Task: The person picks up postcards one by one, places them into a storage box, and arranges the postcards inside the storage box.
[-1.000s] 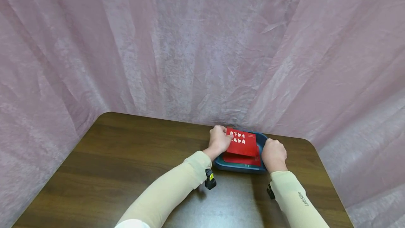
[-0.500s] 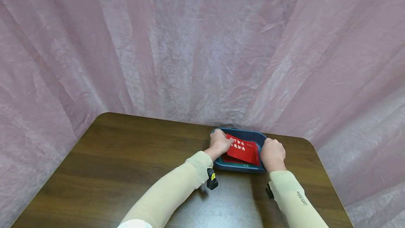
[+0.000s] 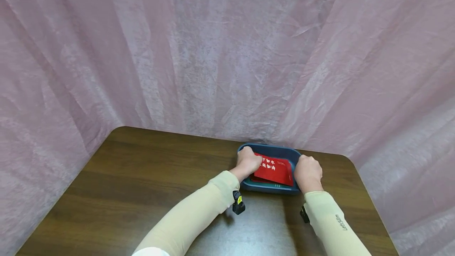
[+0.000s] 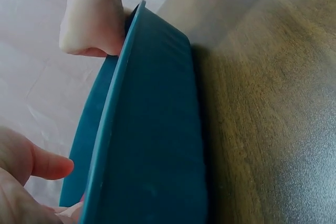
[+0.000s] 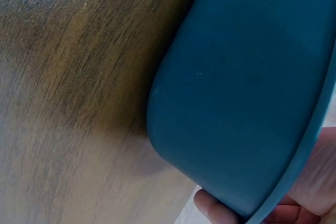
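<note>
A blue plastic bin (image 3: 270,190) stands at the back right of the table. Red cards lie overlapped inside it; the top red card (image 3: 274,171) bears white lettering. My left hand (image 3: 247,162) reaches over the bin's left side and covers that card's left edge. In the left wrist view its thumb (image 4: 52,165) is stretched out, apart from the fingers, whose tips the bin's wall partly hides. My right hand (image 3: 307,174) grips the bin's right rim, with one finger on the outer wall in the right wrist view.
The brown wooden table (image 3: 149,177) extends left and forward of the bin. Pink curtain cloth (image 3: 213,70) hangs right behind the table's back edge. A black wrist camera (image 3: 238,203) sits under the left sleeve.
The top red card has come down from a raised position into the bin and turned slightly. My left hand has lowered with it, then shifted slightly right. The right hand stays on the rim.
</note>
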The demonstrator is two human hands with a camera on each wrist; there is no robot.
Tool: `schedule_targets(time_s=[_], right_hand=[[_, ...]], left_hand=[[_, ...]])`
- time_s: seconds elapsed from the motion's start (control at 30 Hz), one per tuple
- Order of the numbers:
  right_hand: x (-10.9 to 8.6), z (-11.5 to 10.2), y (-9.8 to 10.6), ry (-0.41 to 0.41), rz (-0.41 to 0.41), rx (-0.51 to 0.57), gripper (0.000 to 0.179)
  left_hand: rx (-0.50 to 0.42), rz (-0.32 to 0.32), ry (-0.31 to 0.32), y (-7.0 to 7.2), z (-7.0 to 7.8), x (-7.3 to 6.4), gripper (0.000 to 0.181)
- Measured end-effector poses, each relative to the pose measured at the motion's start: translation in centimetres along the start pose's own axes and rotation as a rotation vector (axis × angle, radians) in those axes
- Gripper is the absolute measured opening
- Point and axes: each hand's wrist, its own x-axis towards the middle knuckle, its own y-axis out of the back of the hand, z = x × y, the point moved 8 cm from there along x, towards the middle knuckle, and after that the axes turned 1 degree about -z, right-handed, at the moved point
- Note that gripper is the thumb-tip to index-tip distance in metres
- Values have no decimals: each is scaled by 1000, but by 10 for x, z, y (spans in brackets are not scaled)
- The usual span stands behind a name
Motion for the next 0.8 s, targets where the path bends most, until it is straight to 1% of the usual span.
schedule_targets(time_s=[0.13, 0.3, 0.37, 0.43, 0.5, 0.57, 0.63, 0.7, 0.8], right_hand=[[2, 1, -3, 4, -6, -1, 20], [2, 8, -3, -2, -35, -3, 22], [2, 10, -2, 0, -35, 3, 23], [2, 12, -1, 5, -32, 11, 23], [1, 14, -2, 4, -45, 29, 26], [-1, 16, -4, -6, -67, 54, 30], [-4, 18, -4, -14, -85, 87, 33], [-8, 21, -4, -34, -105, 129, 34], [-13, 25, 4, -60, -104, 174, 40]], left_hand=[[17, -24, -31, 0, 2, -2, 18], [24, -48, -79, 1, 7, -7, 20], [29, -55, -101, 4, 11, -9, 18], [41, -46, -134, 12, 16, -10, 19], [44, -30, -162, 23, 20, -13, 22], [37, 1, -200, 40, 22, -17, 30], [21, 48, -235, 60, 21, -22, 35], [6, 99, -264, 82, 17, -28, 36], [14, 200, -294, 118, 8, -39, 36]])
